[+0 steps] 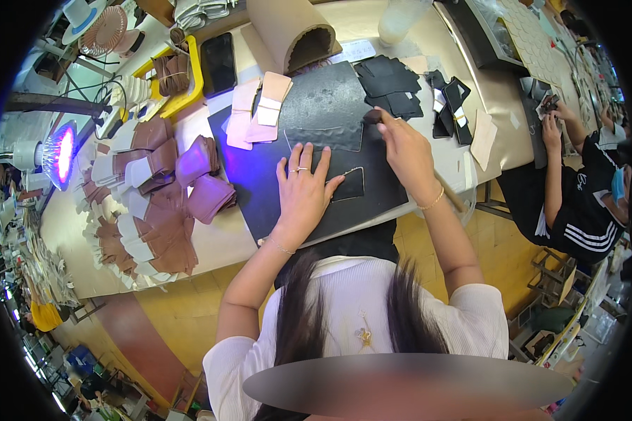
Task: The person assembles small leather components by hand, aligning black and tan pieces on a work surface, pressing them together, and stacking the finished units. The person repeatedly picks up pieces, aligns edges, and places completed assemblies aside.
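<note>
A thin black leather-like piece point(340, 139) with a pale outline lies over the lower part of a dark grey slab point(323, 91). The fingers of my left hand point(302, 179) are spread flat at its near edge. At its right edge my right hand point(405, 154) pinches a small dark brown, rounded object point(373, 117), whose exact kind I cannot make out. A smaller dark piece with a light edge point(350, 186) lies beside my left thumb. All of this rests on a black board point(256, 175) at the table's front.
Stacked brown pieces point(165, 231) fill the left, near a glowing purple lamp point(62, 156). Pink pieces point(243, 116), a phone point(219, 63), a yellow tray point(194, 67) and an arched brown block point(288, 35) stand behind. Black pieces point(392, 84) lie right; a co-worker point(579, 196) sits beyond.
</note>
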Tool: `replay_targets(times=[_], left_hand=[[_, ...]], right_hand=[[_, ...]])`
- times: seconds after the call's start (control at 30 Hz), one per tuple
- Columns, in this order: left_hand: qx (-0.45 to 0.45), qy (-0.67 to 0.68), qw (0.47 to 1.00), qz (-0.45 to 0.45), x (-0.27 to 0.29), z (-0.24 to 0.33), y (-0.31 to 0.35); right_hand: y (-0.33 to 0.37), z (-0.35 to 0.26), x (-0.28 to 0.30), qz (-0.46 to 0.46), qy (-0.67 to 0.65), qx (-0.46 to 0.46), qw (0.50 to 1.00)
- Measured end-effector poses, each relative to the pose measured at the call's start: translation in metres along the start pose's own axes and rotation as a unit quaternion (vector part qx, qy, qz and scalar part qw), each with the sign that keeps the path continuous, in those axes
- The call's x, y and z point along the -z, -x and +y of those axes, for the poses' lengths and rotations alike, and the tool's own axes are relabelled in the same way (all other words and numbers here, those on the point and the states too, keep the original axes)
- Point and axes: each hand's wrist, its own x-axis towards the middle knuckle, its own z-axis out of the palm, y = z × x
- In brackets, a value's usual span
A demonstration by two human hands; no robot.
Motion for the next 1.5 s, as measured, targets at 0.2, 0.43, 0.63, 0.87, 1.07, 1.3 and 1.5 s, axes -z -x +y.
replay_targets(times=[0.2,0.43,0.63,0.87,1.07,1.3,1.5], left_hand=[[0.006,0.001,1.000,-0.016,0.002,0.002,-0.002],[0.023,0.012,1.000,-0.013,0.002,0.004,-0.001],[0.039,0.026,0.999,-0.014,0.006,0.004,0.000],[0.084,0.035,0.996,0.021,0.024,-0.017,0.007],[0.080,0.027,0.996,-0.028,0.021,-0.022,0.008],[0.074,0.024,0.997,-0.016,0.020,-0.023,0.012],[0.056,0.035,0.998,-0.001,0.020,-0.025,0.005]], right_hand=[[0.017,0.002,0.001,-0.040,-0.004,0.010,0.999],[0.036,-0.006,0.003,-0.036,0.007,0.054,0.998],[0.039,-0.011,0.002,-0.056,0.011,0.052,0.997],[0.027,-0.027,-0.004,-0.084,0.025,0.051,0.995],[0.017,-0.045,-0.023,-0.121,0.011,0.096,0.988],[0.014,-0.050,-0.029,-0.113,0.019,0.122,0.986],[0.023,-0.031,-0.008,-0.127,0.025,0.034,0.991]])
